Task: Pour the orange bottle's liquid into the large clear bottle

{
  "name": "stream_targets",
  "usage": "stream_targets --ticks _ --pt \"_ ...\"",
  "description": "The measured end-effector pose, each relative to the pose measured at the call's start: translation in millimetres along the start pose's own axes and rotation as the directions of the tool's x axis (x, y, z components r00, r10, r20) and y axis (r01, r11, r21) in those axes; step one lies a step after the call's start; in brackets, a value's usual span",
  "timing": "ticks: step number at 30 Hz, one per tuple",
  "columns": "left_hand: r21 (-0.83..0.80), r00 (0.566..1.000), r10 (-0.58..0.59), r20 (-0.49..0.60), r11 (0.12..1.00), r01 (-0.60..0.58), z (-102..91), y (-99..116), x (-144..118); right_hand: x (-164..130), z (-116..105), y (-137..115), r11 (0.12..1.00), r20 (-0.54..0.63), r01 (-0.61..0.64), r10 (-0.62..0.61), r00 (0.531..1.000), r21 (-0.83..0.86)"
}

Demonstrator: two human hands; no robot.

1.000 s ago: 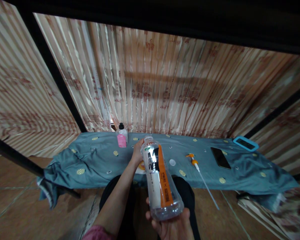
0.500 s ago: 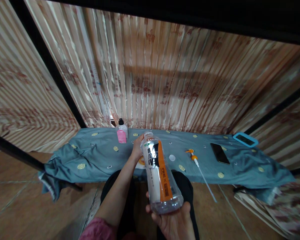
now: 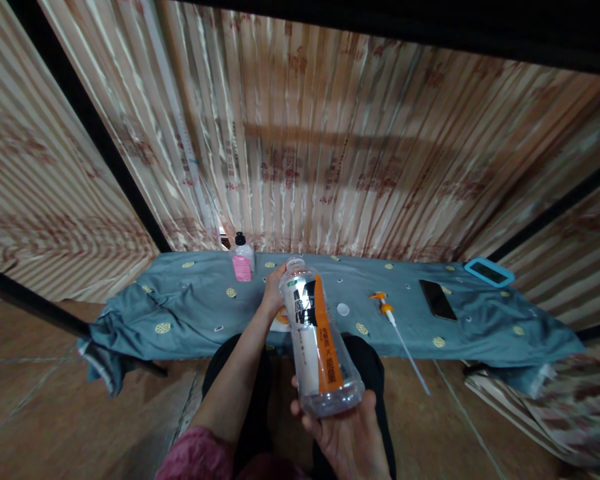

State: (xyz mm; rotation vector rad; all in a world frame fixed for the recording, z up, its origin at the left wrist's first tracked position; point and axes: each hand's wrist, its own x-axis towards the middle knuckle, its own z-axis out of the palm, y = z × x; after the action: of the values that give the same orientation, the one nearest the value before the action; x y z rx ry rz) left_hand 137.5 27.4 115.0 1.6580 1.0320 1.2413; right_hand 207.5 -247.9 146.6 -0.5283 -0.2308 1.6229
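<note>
Mostly hidden: left hand (image 3: 274,293) grips bottle (image 3: 319,347) neck; right hand (image 3: 347,437) cups base, wrist cut off.

A cloth-covered table (image 3: 190,313) runs across in front of the person, with a curtain (image 3: 330,153) hanging right behind it. Toward the left of the table, against the curtain, stands a small bottle (image 3: 242,258); right of the middle lie a cap (image 3: 343,309) and, just beside it to the right, a pump tube (image 3: 397,330) reaching out over the near edge, then a phone (image 3: 437,299), and farthest right a case (image 3: 489,272) at the back corner. A large bottle (image 3: 316,340) lies tilted before the table, its base in the right hand (image 3: 347,437) and its neck at the left hand (image 3: 273,293).
</note>
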Motion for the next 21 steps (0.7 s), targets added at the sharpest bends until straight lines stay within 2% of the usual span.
stream_targets --ticks 21 --pt "0.034 0.999 0.049 0.0 0.998 -0.049 -1.0 -0.5 -1.7 -2.4 0.6 -0.2 1.0 0.012 0.0 0.0 1.0 -0.019"
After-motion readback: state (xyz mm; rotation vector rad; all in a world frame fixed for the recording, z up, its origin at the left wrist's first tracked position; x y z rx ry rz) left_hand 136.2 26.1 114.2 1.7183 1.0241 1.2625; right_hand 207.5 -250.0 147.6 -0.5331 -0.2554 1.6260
